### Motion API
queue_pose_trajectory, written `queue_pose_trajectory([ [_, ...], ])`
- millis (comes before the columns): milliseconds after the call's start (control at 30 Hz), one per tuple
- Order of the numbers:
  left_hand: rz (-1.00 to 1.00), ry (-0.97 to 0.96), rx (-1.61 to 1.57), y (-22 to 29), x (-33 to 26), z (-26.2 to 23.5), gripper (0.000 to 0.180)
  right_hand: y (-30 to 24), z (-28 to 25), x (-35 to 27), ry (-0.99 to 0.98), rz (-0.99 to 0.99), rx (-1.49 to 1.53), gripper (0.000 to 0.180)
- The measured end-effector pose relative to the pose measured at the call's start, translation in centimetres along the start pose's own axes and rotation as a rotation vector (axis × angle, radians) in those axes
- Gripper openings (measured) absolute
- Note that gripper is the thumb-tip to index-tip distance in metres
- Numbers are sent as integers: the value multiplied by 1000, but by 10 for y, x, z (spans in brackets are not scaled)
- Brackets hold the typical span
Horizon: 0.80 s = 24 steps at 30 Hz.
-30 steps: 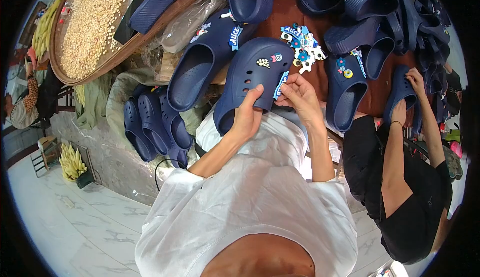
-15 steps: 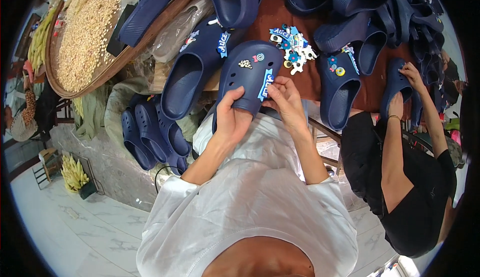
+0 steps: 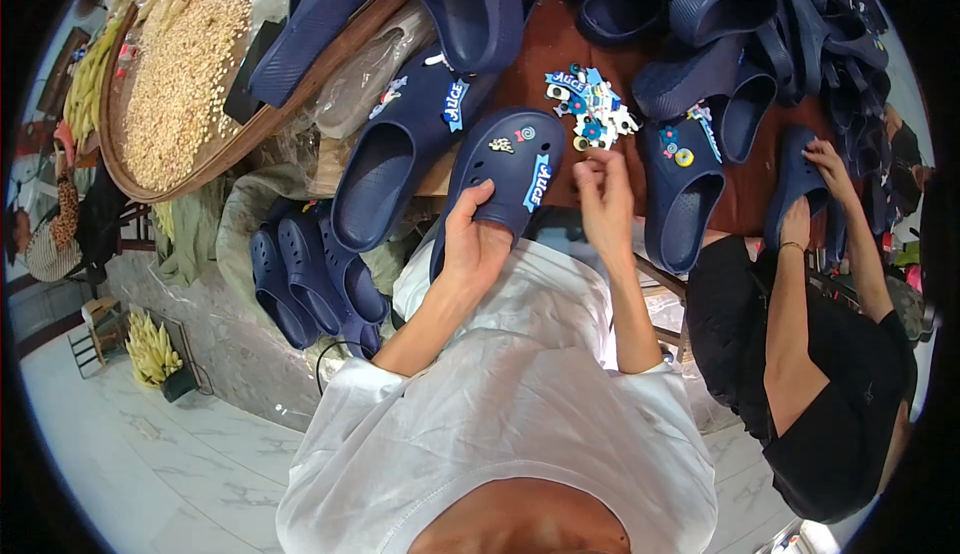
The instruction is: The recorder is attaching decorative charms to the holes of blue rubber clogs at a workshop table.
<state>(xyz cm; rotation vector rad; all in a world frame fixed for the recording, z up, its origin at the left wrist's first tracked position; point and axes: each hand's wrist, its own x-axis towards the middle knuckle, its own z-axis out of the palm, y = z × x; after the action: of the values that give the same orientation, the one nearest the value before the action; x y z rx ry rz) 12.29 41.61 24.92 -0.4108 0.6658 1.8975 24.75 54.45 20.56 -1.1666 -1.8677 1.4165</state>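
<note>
My left hand [image 3: 475,239] holds a navy clog [image 3: 510,149], thumb on its upper and the other fingers tucked into the foot opening. Fixed on its front are a blue-and-white banner charm [image 3: 537,182], a spotted charm [image 3: 501,145] and a red-and-teal swirl charm [image 3: 525,135]. My right hand [image 3: 606,199] is off the clog, its fingers loosely bent and apart, with nothing visible in them. Its fingertips are just below a pile of loose charms [image 3: 598,109] in white, blue and black. A decorated navy clog [image 3: 685,194] lies to the right, and another [image 3: 400,144] to the left.
Stacked navy clogs [image 3: 725,4] crowd the back right of the brown-covered table [image 3: 545,49]. A round tray of grain [image 3: 180,84] stands at the left. Several clogs [image 3: 310,274] hang below it. A person in black [image 3: 810,374] handles a clog at the right.
My right hand has let go of the banner charm on the clog and moved right, toward the loose charms. My left hand keeps its hold. The whole view has shifted slightly.
</note>
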Motion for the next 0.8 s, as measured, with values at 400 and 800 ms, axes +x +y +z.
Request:
queue_pose_trajectory([
  [400,52,158,159,-10,-22,-1,46,3,-12,29,193,-230,-442,29],
  [800,83,177,79,-1,-30,9,42,-60,-20,7,25,-289,213,23],
])
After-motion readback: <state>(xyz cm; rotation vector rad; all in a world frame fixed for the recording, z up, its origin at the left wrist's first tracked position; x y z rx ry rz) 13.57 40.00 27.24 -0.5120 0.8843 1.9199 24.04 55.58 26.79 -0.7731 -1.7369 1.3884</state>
